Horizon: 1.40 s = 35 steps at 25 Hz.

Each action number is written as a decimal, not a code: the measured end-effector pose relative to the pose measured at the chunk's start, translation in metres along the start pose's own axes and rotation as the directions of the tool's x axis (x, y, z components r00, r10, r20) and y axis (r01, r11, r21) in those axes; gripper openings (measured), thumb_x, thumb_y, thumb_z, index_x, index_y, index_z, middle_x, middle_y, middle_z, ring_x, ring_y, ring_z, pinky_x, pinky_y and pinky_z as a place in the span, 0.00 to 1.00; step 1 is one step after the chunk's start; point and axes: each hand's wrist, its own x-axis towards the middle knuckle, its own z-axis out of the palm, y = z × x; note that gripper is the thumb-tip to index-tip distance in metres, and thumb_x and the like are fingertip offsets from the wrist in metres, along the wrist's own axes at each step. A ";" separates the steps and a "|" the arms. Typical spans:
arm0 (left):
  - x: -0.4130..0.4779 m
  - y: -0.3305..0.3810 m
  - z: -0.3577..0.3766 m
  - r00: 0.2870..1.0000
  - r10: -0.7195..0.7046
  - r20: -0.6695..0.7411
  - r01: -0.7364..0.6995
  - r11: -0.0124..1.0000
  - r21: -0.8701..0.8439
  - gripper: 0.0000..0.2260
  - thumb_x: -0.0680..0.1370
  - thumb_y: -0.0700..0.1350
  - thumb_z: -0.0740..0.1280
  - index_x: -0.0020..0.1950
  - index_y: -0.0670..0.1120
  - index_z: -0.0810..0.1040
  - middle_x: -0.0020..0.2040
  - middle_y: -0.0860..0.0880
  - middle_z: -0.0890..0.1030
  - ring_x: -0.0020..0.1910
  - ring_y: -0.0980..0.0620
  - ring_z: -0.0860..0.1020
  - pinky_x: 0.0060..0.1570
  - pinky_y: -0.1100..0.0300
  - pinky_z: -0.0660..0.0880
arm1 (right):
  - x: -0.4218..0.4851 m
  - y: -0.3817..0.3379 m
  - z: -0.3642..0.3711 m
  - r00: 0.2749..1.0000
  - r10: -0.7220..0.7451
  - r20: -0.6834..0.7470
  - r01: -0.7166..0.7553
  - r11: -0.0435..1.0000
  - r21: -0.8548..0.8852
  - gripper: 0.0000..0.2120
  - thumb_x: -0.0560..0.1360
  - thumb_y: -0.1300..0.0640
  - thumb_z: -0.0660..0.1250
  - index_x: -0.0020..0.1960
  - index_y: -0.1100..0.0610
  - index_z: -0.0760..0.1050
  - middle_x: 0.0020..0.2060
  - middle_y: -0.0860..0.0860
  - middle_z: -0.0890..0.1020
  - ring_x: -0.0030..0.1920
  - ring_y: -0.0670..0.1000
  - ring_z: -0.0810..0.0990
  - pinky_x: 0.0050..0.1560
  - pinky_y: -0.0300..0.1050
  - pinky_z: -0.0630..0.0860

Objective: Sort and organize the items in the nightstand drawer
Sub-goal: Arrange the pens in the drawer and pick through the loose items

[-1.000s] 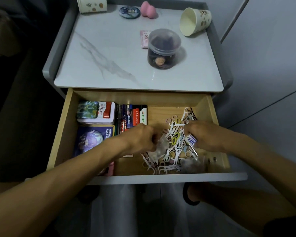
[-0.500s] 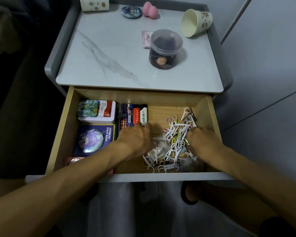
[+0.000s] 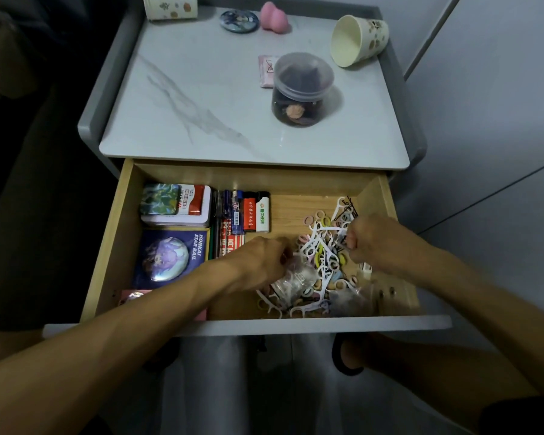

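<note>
— Where are your hands right now?

— Both are down in the open drawer [image 3: 387, 196], over its right half. Your left hand [image 3: 261, 262] is curled around a crumpled clear plastic bag [image 3: 291, 282] at the near edge of the heap. Your right hand [image 3: 379, 243] is closed in a loose fist with the fingertips pinched on something small from the heap — which piece, you cannot tell from here.

— And the heap itself?

— A tangle of white floss picks [image 3: 322, 243] mixed with small coloured hair ties [image 3: 318, 215], lying between your two hands and spreading toward the drawer front. The left half is tidy: a tin [image 3: 176, 211] at the back, a blue card with a round badge [image 3: 170, 259] in front of it, then pens [image 3: 225, 221] and two lighters [image 3: 256, 215] side by side.

— On top of the nightstand [image 3: 201, 98]?

— A clear lidded jar [image 3: 300, 89] with a pink packet [image 3: 266, 70] just behind it, a paper cup [image 3: 358, 39] tipped on its side, a pink sponge [image 3: 275, 15] and a round badge [image 3: 239, 21].
</note>
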 end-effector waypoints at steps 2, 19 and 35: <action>0.001 0.002 -0.002 0.999 0.009 -0.050 -0.010 0.999 -0.037 0.08 0.82 0.46 0.63 0.60 0.47 0.74 0.55 0.48 0.80 0.50 0.51 0.79 0.53 0.56 0.78 | -0.001 0.007 -0.009 0.994 -0.072 -0.076 0.080 0.992 0.100 0.02 0.74 0.62 0.71 0.43 0.60 0.79 0.42 0.54 0.83 0.42 0.52 0.82 0.46 0.48 0.79; 0.000 0.017 -0.030 0.855 -0.328 -0.402 -0.149 0.588 -0.795 0.09 0.84 0.43 0.60 0.50 0.40 0.77 0.34 0.46 0.81 0.29 0.51 0.76 0.24 0.64 0.71 | 0.023 0.005 -0.007 0.973 -0.159 -0.166 0.224 0.822 0.523 0.07 0.79 0.53 0.66 0.54 0.54 0.79 0.44 0.47 0.82 0.40 0.46 0.80 0.37 0.40 0.76; 0.000 -0.012 -0.014 0.976 -0.177 -0.129 0.208 0.932 0.296 0.12 0.81 0.45 0.61 0.60 0.44 0.77 0.58 0.41 0.79 0.56 0.43 0.78 0.52 0.53 0.74 | 0.012 -0.052 0.042 0.832 -0.541 0.125 0.554 0.794 -0.251 0.19 0.74 0.45 0.71 0.60 0.52 0.74 0.41 0.46 0.76 0.41 0.46 0.77 0.45 0.41 0.76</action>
